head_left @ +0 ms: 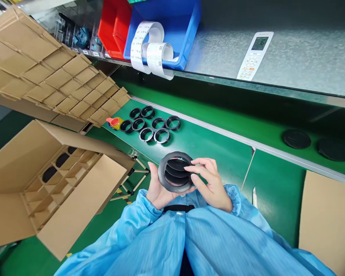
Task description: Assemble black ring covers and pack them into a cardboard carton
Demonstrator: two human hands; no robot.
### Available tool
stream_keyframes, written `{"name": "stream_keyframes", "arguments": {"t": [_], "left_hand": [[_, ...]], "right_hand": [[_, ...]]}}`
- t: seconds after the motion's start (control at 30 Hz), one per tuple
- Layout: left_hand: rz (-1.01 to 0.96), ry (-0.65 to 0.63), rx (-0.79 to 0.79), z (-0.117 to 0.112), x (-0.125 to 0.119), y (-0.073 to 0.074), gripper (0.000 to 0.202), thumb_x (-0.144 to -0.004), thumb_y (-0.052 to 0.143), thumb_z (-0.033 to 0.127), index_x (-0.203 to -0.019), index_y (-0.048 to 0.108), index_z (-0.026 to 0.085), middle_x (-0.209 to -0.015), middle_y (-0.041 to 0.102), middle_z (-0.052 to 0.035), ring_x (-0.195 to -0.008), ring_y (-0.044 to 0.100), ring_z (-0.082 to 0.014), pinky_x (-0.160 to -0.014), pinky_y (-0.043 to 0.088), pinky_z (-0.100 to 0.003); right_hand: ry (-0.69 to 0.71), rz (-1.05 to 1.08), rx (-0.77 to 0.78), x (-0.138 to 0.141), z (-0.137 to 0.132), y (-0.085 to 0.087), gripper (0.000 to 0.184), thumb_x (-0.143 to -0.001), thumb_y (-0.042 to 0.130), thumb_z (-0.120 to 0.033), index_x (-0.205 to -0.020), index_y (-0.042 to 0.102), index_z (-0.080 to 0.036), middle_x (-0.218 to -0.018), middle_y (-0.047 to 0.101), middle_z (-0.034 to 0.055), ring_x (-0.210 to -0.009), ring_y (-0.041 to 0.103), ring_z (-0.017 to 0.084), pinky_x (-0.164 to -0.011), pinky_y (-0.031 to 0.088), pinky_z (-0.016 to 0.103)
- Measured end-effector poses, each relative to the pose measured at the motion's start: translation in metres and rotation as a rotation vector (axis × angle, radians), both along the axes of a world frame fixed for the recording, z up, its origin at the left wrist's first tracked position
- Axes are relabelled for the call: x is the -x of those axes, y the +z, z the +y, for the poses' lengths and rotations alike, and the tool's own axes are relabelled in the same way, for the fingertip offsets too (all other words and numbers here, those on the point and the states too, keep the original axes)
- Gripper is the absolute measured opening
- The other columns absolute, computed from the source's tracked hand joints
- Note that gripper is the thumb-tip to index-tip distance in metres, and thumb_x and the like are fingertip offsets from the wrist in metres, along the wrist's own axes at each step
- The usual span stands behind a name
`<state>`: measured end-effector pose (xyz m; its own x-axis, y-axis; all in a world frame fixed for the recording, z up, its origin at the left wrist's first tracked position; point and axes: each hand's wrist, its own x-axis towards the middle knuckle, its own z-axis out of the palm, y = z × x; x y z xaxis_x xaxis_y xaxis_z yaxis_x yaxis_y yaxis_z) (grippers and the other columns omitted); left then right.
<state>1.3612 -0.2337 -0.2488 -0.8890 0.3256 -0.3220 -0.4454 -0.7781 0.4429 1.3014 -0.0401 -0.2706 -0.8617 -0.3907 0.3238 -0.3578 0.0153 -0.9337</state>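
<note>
Two bare hands hold a round black vent (176,174) at the near edge of the green bench (215,147), close to the wearer's body, its slatted face turned up, probably so that the louvres can be seen and reached. The left hand (161,193) carries it: the thumb lies along the left rim and the palm and fingers curve beneath, a cradling clasp that seems to bear the weight. That would leave the right hand (208,182) free for lighter contact; its fingers are bent and a little apart, tips at the right side of the slats, though whether thumb and fingers pinch anything I cannot tell. Eight black rings (173,123) lie grouped farther off to the left, within reach yet apart from the hands. On the left, a carton (82,197) stands open towards the bench, its dividers perhaps meant to keep round pieces from rubbing. At the far right, two black discs (296,139) lie flat, side by side, likely for stability.
</note>
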Motion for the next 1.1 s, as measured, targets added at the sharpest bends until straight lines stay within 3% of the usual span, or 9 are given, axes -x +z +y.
{"name": "stream_keyframes", "arguments": {"t": [0.1,0.23,0.37,0.57,0.77,1.1], "left_hand": [[-0.035,0.028,-0.036,0.008,0.003,0.002,0.093,-0.08,0.028,0.088,-0.14,0.056,0.022,-0.142,0.057,-0.0152,-0.136,0.047,-0.0384,-0.117,0.027,-0.062],[-0.061,0.03,-0.024,0.015,0.005,0.005,0.091,-0.082,0.027,0.087,-0.139,0.057,0.022,-0.137,0.061,-0.0159,-0.136,0.048,-0.0368,-0.116,0.029,-0.059],[-0.134,0.054,0.004,0.016,0.004,0.005,0.09,-0.084,0.026,0.086,-0.137,0.057,0.021,-0.136,0.061,-0.0134,-0.132,0.052,-0.0359,-0.112,0.034,-0.058],[-0.192,0.066,0.006,0.014,0.004,-0.001,0.077,-0.083,0.042,0.083,-0.131,0.059,0.025,-0.127,0.065,-0.0165,-0.119,0.062,-0.0365,-0.1,0.046,-0.059],[-0.12,0.03,-0.036,0.015,0.001,0.0,0.069,-0.084,0.048,0.079,-0.135,0.057,0.033,-0.131,0.064,-0.0128,-0.118,0.062,-0.0359,-0.1,0.045,-0.06],[-0.109,0.009,0.02,0.014,0.0,-0.003,0.074,-0.085,0.04,0.081,-0.134,0.058,0.03,-0.131,0.064,-0.0125,-0.122,0.059,-0.0374,-0.107,0.035,-0.065]], "right_hand": [[-0.016,0.098,-0.059,0.005,-0.001,0.002,0.03,-0.094,0.057,-0.035,-0.123,0.066,-0.029,-0.127,0.058,0.0078,-0.122,0.045,0.026,-0.107,0.04,0.049],[0.054,0.068,-0.064,0.013,-0.004,0.002,0.047,-0.085,0.069,-0.041,-0.129,0.06,-0.027,-0.13,0.056,0.0103,-0.124,0.045,0.029,-0.106,0.041,0.05],[0.007,-0.058,-0.041,0.019,-0.011,-0.007,0.029,-0.089,0.066,-0.036,-0.116,0.065,-0.026,-0.119,0.062,0.0083,-0.117,0.052,0.025,-0.104,0.043,0.045],[-0.073,-0.126,-0.007,0.025,-0.015,-0.017,0.014,-0.09,0.067,-0.038,-0.092,0.072,-0.025,-0.107,0.065,0.0062,-0.107,0.058,0.022,-0.099,0.044,0.04],[-0.011,-0.121,0.08,0.02,-0.012,-0.008,0.014,-0.091,0.065,-0.036,-0.096,0.072,-0.025,-0.108,0.063,0.0066,-0.106,0.059,0.021,-0.096,0.046,0.039],[0.01,-0.163,0.119,0.018,-0.012,-0.007,0.015,-0.091,0.065,-0.036,-0.096,0.072,-0.024,-0.109,0.06,0.0071,-0.106,0.059,0.021,-0.097,0.048,0.04]]}}
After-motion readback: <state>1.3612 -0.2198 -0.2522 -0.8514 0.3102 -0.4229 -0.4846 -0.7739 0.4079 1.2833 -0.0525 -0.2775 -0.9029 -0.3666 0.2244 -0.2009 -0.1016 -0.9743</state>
